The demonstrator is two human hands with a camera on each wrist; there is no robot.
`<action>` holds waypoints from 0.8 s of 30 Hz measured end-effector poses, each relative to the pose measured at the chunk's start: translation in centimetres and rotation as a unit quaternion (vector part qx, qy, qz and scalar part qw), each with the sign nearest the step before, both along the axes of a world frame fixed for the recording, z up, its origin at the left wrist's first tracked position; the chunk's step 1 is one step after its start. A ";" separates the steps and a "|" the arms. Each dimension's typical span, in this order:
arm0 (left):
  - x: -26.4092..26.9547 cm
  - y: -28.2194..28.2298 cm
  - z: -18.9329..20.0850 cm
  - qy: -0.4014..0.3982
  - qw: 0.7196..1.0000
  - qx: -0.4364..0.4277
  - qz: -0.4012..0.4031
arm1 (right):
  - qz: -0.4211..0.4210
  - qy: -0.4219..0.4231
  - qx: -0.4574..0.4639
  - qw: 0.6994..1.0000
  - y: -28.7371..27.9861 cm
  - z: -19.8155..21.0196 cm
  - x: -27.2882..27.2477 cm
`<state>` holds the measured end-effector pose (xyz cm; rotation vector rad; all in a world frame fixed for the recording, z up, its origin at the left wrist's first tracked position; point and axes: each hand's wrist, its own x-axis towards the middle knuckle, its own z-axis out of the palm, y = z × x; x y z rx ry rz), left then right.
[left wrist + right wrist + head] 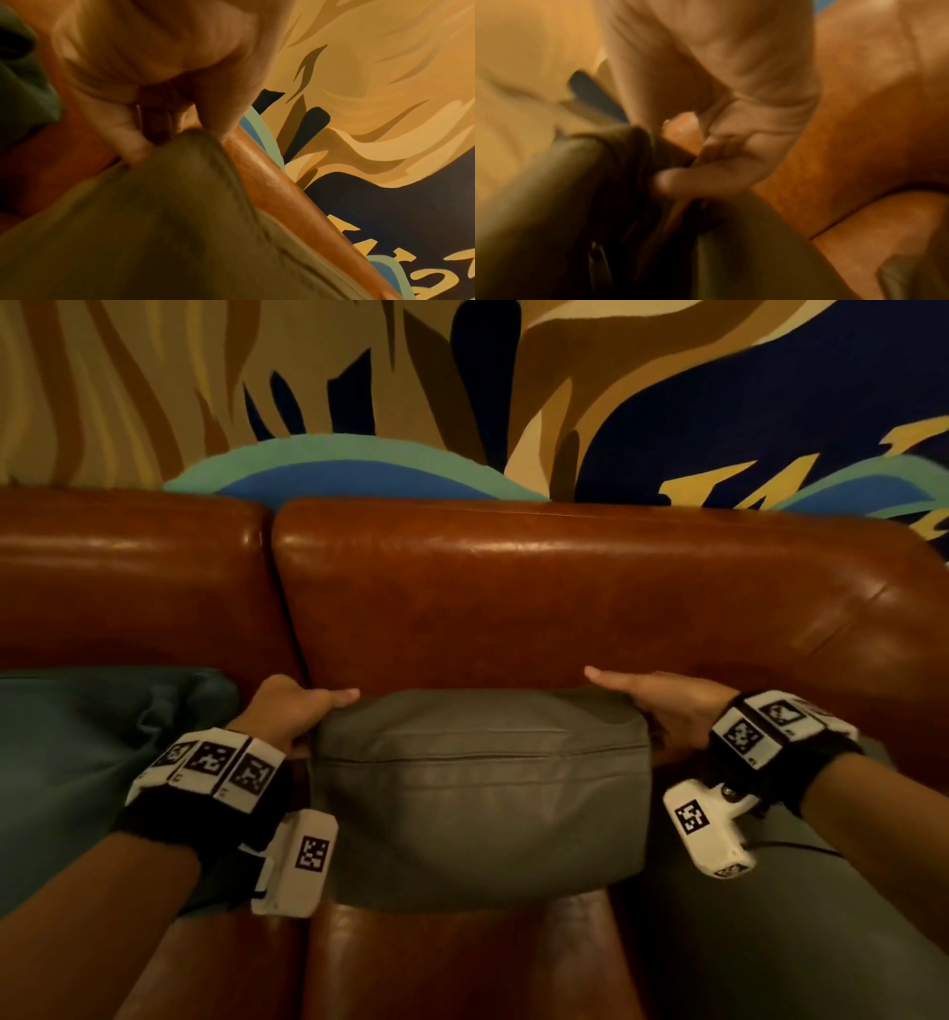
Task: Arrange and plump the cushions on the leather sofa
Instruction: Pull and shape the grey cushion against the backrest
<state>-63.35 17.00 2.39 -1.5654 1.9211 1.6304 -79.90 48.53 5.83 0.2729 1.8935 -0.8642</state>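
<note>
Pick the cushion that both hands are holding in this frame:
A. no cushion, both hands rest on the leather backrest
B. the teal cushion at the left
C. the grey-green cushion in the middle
C: the left hand and right hand each grip a top corner of the grey-green cushion, propped against the sofa backrest.

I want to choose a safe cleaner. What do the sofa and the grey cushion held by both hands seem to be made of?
Sofa backrest: apparently brown leather or a leather-like cover, glossy, with bright highlights and fine creases. Grey cushion: seemingly matte woven fabric, without shine, with soft folds and a stitched seam. Left hand and right hand grip its upper corners.
</note>
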 end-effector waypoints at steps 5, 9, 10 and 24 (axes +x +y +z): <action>1.1 -0.9 0.6 0.013 1.000 0.002 -0.019 | -0.021 0.025 0.011 0.999 -0.7 0.2 0.3; 1.3 -1.0 -0.6 0.059 0.984 0.152 0.076 | -0.101 -0.032 -0.059 0.993 -0.4 -0.7 0.9; 1.2 -0.9 -1.3 0.067 0.982 0.151 0.089 | -0.122 -0.028 -0.080 0.989 -0.4 -0.8 1.2; 4.9 0.5 -0.6 0.169 0.984 0.033 -0.045 | -0.073 0.163 -0.175 0.968 1.5 -1.0 4.4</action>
